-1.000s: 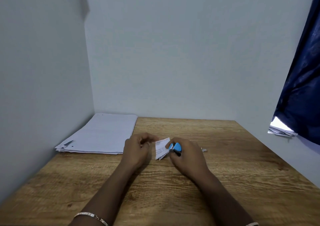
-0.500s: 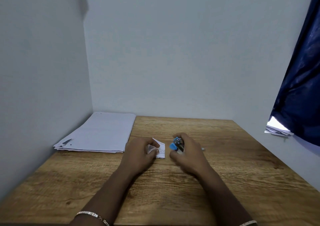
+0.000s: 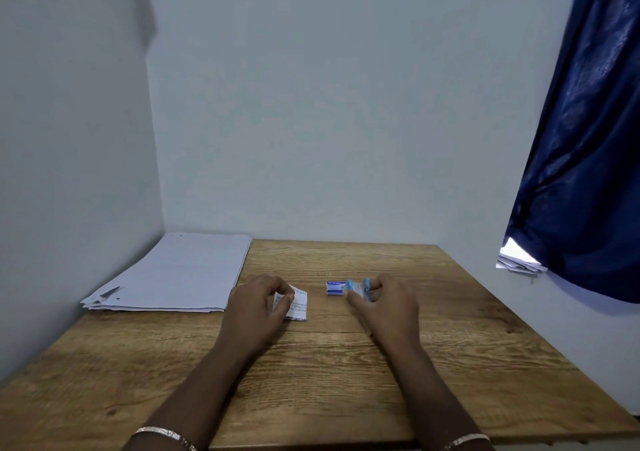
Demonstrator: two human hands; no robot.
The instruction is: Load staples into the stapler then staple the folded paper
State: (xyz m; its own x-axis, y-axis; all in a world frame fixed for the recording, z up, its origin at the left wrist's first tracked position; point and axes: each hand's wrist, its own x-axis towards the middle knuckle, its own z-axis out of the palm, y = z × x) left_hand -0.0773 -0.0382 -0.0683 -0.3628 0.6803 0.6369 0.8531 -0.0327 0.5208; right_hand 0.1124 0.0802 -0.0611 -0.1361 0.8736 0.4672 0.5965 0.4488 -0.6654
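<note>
A small folded paper [image 3: 298, 306] with printed text lies flat on the wooden table [image 3: 346, 374]. My left hand [image 3: 258, 307] rests over its left part, fingertips pinching its edge. My right hand [image 3: 386, 307] holds a small blue stapler [image 3: 360, 288] low at the table, to the right of the paper. A little blue and white staple box [image 3: 335, 287] lies on the table just left of the stapler. The two hands are apart, with bare wood between them.
A stack of white sheets [image 3: 176, 274] lies at the table's back left, against the wall. Walls close the left and back sides. A dark blue curtain [image 3: 585, 173] hangs at the right, with papers [image 3: 519, 262] on a ledge under it.
The paper came out of the stapler's mouth and went down flat on the table under my left hand. My right hand drew the stapler away to the right, uncovering the staple box.
</note>
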